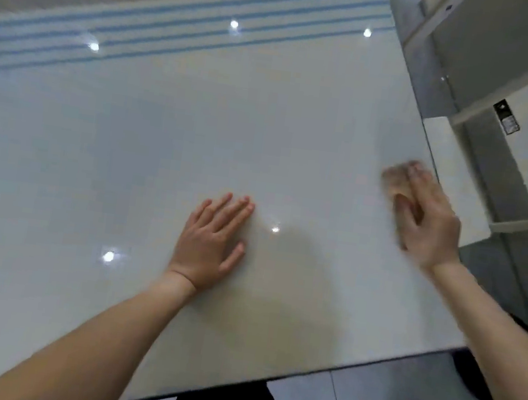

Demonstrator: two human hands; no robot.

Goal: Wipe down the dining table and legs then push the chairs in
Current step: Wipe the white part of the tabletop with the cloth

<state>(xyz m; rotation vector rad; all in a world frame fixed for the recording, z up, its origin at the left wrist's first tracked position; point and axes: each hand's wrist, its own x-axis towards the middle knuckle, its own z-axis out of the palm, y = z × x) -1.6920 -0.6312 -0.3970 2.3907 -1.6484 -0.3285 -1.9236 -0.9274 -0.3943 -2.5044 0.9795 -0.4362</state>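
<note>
The left hand (209, 246) is laid flat on the glossy white worktop (127, 155), its fingers (233, 209) straight and close together. A blurred beige cloth (391, 181) is pressed beneath the outstretched, slightly spread fingers of the right hand (427, 224), at the worktop's right edge.

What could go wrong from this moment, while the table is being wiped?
The right hand presses the cloth close to the right edge of the table; a stroke outward may push it off. The left hand lies flat on the glossy top and may leave prints there.
</note>
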